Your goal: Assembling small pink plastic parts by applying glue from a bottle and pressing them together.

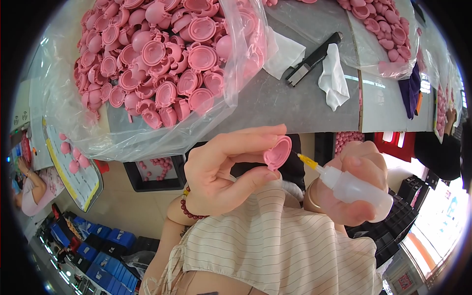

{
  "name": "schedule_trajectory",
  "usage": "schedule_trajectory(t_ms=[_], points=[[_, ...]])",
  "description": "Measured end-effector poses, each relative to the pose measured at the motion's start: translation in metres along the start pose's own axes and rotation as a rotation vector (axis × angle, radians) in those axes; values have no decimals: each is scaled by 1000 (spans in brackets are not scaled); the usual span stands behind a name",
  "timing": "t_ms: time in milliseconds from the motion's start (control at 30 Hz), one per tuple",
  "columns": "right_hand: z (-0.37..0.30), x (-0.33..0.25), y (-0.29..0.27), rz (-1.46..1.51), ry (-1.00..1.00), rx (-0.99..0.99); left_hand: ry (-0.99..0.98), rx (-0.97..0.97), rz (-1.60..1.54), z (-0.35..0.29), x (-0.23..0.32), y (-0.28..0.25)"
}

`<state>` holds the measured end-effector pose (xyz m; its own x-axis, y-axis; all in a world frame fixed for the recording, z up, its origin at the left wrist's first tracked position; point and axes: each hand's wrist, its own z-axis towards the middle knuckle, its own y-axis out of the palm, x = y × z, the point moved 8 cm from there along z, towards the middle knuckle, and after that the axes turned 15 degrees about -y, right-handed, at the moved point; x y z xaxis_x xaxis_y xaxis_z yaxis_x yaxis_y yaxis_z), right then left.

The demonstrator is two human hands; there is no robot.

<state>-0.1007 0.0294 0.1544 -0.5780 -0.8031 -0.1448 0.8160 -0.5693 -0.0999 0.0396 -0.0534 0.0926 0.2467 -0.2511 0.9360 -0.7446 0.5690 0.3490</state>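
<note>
Between the thumb and fingers of my left hand (221,169) is a small pink plastic cup-shaped part (278,153), its hollow side tilted toward the right. My right hand (351,182) is wrapped round a translucent white squeeze bottle (355,191). The bottle's yellow needle tip (308,161) points left at the pink part, close to its rim; whether the fine end touches it I cannot tell. Beyond my hands, a heap of similar pink parts (152,54) lies in a clear plastic bag (162,140) on the grey table (300,115).
Black-handled tool (314,59) and white cloths (334,81) lie on the table. Another bag of pink parts (383,29) is at the far right. Black tray (132,177) stands below the table edge. A co-worker's arm (34,184) shows at left; blue bins (105,263) stand lower left.
</note>
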Motion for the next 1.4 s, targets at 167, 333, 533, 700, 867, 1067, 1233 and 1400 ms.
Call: schedule_trajectory(t_ms=[167, 333, 533, 700, 867, 1067, 1233, 1400], points=[[-3, 1, 12, 161, 209, -55, -5, 26, -21, -1, -5, -5], [3, 16, -21, 130, 294, 268, -86, -39, -120, 6, -1, 2], [-28, 94, -128, -585, 738, 128, -229, -127, -313, 5, -16, -4], [-33, 106, -158, -890, 707, -43, -297, -14, -279, 1, -19, -6], [26, 91, -90, -848, 374, -361, -299, -126, -301, 1, -17, 1], [9, 178, -27, -700, 121, -998, -260, -178, -339, -6, -12, 2], [4, 162, -32, -607, 292, -980, -226, -124, -347, -8, -12, -5], [-19, 82, 3, -22, 987, -612, -248, -139, -351, -7, -15, -9]])
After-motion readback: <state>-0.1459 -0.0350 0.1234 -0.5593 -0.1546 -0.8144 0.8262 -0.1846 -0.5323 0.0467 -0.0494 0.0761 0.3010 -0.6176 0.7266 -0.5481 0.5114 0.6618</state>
